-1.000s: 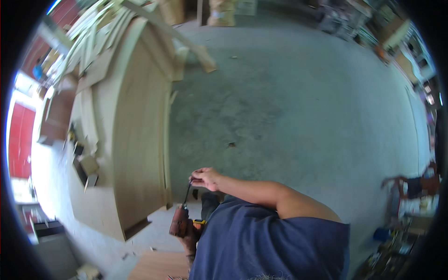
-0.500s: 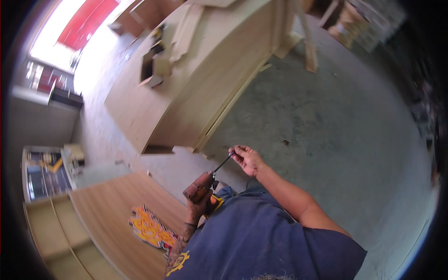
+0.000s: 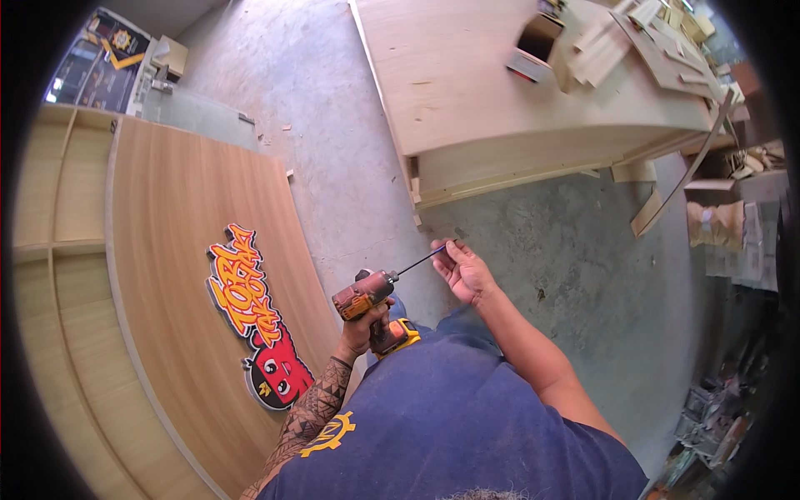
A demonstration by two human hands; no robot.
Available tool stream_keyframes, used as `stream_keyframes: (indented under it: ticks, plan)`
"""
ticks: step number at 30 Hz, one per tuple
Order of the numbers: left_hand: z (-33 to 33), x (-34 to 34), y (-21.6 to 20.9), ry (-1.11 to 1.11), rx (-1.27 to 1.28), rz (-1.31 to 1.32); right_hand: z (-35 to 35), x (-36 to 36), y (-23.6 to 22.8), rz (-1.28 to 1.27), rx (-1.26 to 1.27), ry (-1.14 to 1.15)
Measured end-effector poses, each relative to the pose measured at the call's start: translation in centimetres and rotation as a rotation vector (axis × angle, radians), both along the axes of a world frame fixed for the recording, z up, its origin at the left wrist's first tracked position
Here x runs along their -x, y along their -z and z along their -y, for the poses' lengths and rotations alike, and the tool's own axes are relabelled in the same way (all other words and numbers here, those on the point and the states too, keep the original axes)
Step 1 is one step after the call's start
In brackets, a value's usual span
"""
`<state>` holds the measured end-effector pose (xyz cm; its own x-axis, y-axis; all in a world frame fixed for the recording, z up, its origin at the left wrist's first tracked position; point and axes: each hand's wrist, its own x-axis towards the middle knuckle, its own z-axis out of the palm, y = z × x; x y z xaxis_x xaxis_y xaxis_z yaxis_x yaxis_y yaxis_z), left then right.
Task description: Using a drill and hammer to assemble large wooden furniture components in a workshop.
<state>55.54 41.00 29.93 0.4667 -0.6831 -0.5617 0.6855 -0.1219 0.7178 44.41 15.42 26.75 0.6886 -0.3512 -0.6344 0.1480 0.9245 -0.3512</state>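
My left hand (image 3: 358,332) is wrapped around the handle of a worn red-brown cordless impact driver (image 3: 363,295) with a yellow-edged battery base. A long, thin dark bit (image 3: 414,264) sticks out of its chuck, pointing up and to the right. At the bit's far end, the thumb and fingers of my right hand (image 3: 467,275) pinch the bluish tip. Whether a small screw is also between those fingers I cannot tell. Both hands are in front of my body, over the concrete floor.
Left of me lies a wood-grain panel (image 3: 175,200) bearing a colourful cartoon sign (image 3: 279,367), beside a pale shelf frame (image 3: 79,292). A large curved plywood piece (image 3: 467,92) stands ahead, carrying an open cardboard box (image 3: 533,50) and wood strips (image 3: 600,54). Clutter (image 3: 717,421) lines the right.
The view has swung left, so the plywood piece appears further right and the wood-grain panel shows more fully. My hands keep the same hold on the driver and its bit.
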Motion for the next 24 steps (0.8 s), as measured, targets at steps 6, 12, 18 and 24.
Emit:
stream_keyframes:
  ticks: [6,12,18,24]
  plan:
    - [-4.3,-9.2,7.1,-0.139,-0.069,-0.189,-1.8,-9.6,-6.1,-0.373,1.131,-0.528]
    - [-5.8,-18.9,18.0,-0.225,-0.188,-0.425,9.7,-26.1,-14.6,-0.429,2.521,-0.47]
    - [-2.5,-23.3,34.7,-0.211,-0.224,-0.58,16.9,-30.9,-6.9,-0.644,2.345,-0.852]
    - [1.9,-26.6,51.6,-0.14,-0.235,-0.698,17.8,-29.2,-4.8,-0.705,2.051,-0.741]
